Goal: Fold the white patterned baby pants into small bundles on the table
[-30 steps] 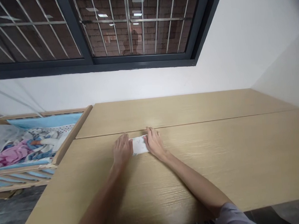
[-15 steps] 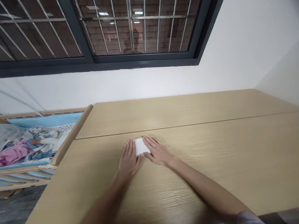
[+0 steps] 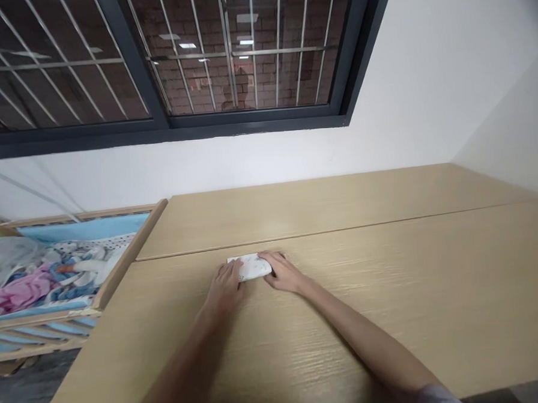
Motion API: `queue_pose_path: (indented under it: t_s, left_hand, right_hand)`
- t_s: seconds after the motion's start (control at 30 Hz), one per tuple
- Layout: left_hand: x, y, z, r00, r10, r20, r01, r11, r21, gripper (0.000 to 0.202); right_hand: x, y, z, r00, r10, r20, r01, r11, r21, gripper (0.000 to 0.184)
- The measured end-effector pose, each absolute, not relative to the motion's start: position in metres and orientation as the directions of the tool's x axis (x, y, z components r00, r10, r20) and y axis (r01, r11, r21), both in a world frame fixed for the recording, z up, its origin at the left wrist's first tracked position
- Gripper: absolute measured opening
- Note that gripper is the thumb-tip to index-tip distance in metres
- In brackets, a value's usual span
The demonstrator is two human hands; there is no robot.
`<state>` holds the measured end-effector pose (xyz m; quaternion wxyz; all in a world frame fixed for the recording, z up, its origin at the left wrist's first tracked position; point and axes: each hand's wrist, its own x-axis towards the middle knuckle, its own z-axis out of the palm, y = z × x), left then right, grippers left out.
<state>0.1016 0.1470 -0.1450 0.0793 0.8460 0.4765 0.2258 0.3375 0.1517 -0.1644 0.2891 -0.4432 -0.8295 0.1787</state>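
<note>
Both hands sit close together, the left hand (image 3: 225, 287) and the right hand (image 3: 282, 272) coming in from either side of a folded white cloth (image 3: 253, 266), their fingers lying over its two ends; whether they pinch it or only press on it, I cannot tell. Between them the cloth lies flat on the wooden desk (image 3: 392, 315), printed with small grey marks, just beside a seam (image 3: 342, 223) joining two desk panels. Left of the hands, past the desk edge, a wooden crib (image 3: 131, 251) holds heaped clothes, among them a pink garment (image 3: 21, 292). Ahead of the grip rises a white wall (image 3: 204, 169), topped by a dark-framed window (image 3: 166, 131) with metal bars (image 3: 252, 52). A grey sleeve (image 3: 437, 398) shows behind the right arm
</note>
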Motion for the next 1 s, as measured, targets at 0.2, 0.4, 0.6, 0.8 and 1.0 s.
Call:
queue_pose_path:
  t_s: [0.2,0.4,0.6,0.8,1.0]
  left_hand:
    - [0.109,0.128,-0.112,0.233,0.904,0.357,0.785,-0.392,0.480,0.021]
    - [0.131,0.105,-0.123,0.067,0.997,-0.048,0.595,-0.001,0.804,0.046]
    - [0.143,0.107,-0.124,-0.035,0.998,-0.053,0.779,0.060,0.624,0.035]
    - [0.161,0.057,-0.128,0.167,0.944,0.285,0.943,-0.237,0.233,0.053]
    - [0.182,0.030,-0.172,0.274,0.922,0.273,0.952,-0.300,0.060,0.055]
  right_hand:
    - [0.336,0.158,-0.126,-0.252,0.899,0.359,0.407,0.435,-0.803,0.017]
    - [0.338,0.189,-0.115,-0.232,0.948,0.220,0.164,0.261,-0.951,0.055]
    - [0.327,0.211,-0.154,-0.222,0.971,0.086,0.402,0.172,-0.899,0.041]
    - [0.338,0.173,-0.127,-0.466,0.820,0.332,0.544,0.562,-0.623,0.045]
    - [0.332,0.135,-0.128,-0.826,0.489,0.280,0.342,0.831,-0.439,0.054]
